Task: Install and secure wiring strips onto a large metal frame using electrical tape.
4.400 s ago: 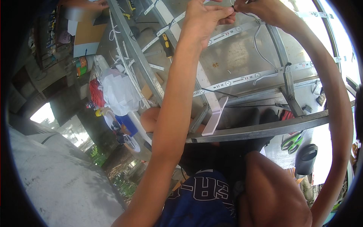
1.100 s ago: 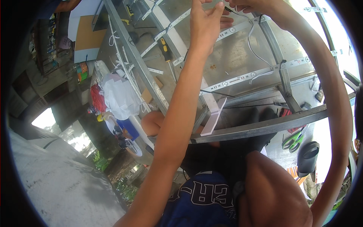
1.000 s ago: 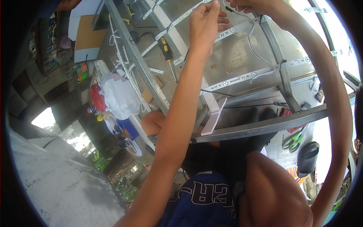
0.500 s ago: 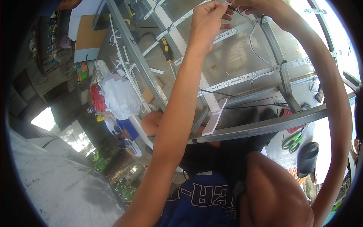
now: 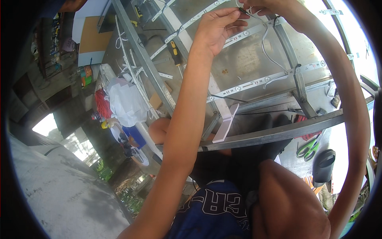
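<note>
My left hand (image 5: 219, 30) is raised at the top middle, thumb and index finger pinched at a thin dark-ended wire (image 5: 253, 13). Close beside it, my right hand (image 5: 274, 8) curls its fingers around the same wire; the top edge of the picture cuts part of this hand off. Below both hands lie white LED light bars (image 5: 254, 83) with round lenses, fixed across a grey metal frame (image 5: 274, 135). A loose white wire (image 5: 264, 47) runs down from one bar to another. Exactly how the fingertips meet the wire is hard to make out.
A yellow-and-black screwdriver (image 5: 174, 52) lies left of my left forearm. A white plastic bag (image 5: 126, 101) and a red wire bundle (image 5: 103, 104) are further left. Green-handled scissors (image 5: 308, 149) and a dark slipper (image 5: 324, 168) lie at right. A white angled strip (image 5: 226, 126) rests against the frame.
My left hand has shifted slightly down and left, and its lower fingers have loosened. My right hand stays in nearly the same place.
</note>
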`<state>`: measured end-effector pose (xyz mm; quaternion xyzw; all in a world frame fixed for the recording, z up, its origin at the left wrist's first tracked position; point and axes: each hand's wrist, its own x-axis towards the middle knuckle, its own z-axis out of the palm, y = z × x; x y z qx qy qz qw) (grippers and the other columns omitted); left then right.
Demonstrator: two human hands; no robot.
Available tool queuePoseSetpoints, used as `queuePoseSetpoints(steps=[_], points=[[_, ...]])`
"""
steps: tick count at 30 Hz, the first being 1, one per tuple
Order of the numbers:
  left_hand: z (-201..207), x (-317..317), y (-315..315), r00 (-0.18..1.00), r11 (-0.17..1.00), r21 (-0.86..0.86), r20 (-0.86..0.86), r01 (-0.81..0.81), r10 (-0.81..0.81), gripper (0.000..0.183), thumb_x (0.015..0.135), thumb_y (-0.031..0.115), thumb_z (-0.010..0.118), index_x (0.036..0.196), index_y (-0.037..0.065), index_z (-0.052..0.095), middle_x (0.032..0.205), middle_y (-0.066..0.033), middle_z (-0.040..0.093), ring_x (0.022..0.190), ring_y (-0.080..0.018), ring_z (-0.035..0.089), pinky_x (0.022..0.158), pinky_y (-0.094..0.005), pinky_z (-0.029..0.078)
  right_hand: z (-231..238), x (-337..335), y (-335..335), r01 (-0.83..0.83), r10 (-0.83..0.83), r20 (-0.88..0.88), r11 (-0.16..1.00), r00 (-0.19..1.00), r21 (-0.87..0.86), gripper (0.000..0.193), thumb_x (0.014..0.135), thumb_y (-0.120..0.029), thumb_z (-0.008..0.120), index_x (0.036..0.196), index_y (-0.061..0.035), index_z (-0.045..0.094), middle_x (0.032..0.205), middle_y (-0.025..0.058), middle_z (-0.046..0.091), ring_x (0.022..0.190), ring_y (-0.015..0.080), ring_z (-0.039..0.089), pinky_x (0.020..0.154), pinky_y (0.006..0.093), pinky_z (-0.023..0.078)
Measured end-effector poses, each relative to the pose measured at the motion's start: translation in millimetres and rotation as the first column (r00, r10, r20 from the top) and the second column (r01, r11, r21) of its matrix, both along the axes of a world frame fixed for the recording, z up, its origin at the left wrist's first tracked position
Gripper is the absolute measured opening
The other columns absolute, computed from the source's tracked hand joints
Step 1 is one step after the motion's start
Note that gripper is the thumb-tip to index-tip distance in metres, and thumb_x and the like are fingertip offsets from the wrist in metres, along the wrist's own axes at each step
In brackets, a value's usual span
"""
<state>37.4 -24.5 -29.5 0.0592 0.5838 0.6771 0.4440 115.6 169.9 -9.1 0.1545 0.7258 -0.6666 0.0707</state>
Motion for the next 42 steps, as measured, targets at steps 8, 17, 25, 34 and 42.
queuePoseSetpoints(steps=[8,17,25,34,42], points=[[-5,-2,9,0.991,0.999,0.018,-0.126,-0.035,0.037,0.017,0.084,0.011,0.074,0.096,-0.001,0.074,0.087,-0.0137,0.074,0.077,-0.0209,0.069,0.071,-0.0300,0.053,11,5,-2,0.008,-0.008,0.002,1.000,1.000,-0.004,0.027,0.090,-0.023,0.069,0.101,0.0013,0.073,0.088,0.0073,0.070,0.081,0.0138,0.064,0.072,0.0267,0.052],[5,9,14,0.976,0.987,-0.109,-0.196,-0.115,0.092,0.027,0.087,0.014,0.072,0.103,-0.007,0.069,0.096,-0.0174,0.072,0.089,-0.0242,0.069,0.079,-0.0338,0.052,-2,-4,6,-0.032,0.032,0.032,0.999,0.999,-0.021,0.026,0.090,-0.025,0.069,0.097,0.0000,0.073,0.087,0.0068,0.070,0.079,0.0132,0.064,0.071,0.0277,0.052],[66,19,-4,0.986,0.971,-0.178,-0.072,-0.160,0.150,0.043,0.098,0.034,0.061,0.114,-0.005,0.066,0.102,-0.0147,0.069,0.090,-0.0208,0.066,0.080,-0.0332,0.054,-6,-5,-2,0.069,-0.065,0.054,0.994,0.996,-0.085,0.032,0.091,-0.027,0.068,0.103,0.0022,0.071,0.094,0.0096,0.071,0.084,0.0164,0.067,0.074,0.0290,0.054],[88,35,-97,0.848,0.707,0.697,0.443,-0.121,-0.292,0.115,0.081,0.092,0.018,0.148,0.001,0.039,0.146,-0.0242,0.047,0.137,-0.0379,0.041,0.110,-0.0585,0.031,22,32,-44,0.271,-0.196,-0.227,0.886,0.954,0.375,0.026,0.087,-0.019,0.071,0.098,0.0041,0.073,0.088,0.0111,0.072,0.077,0.0185,0.068,0.067,0.0302,0.055],[122,80,-200,0.874,0.995,0.039,-0.481,0.093,-0.063,0.074,0.094,0.053,0.060,0.137,-0.006,0.047,0.130,-0.0235,0.059,0.117,-0.0325,0.061,0.099,-0.0417,0.046,80,131,-175,-0.493,0.638,-0.173,0.714,0.750,0.497,0.030,0.076,-0.007,0.073,0.105,-0.0021,0.066,0.099,0.0117,0.064,0.094,0.0337,0.064,0.085,0.0423,0.052]])
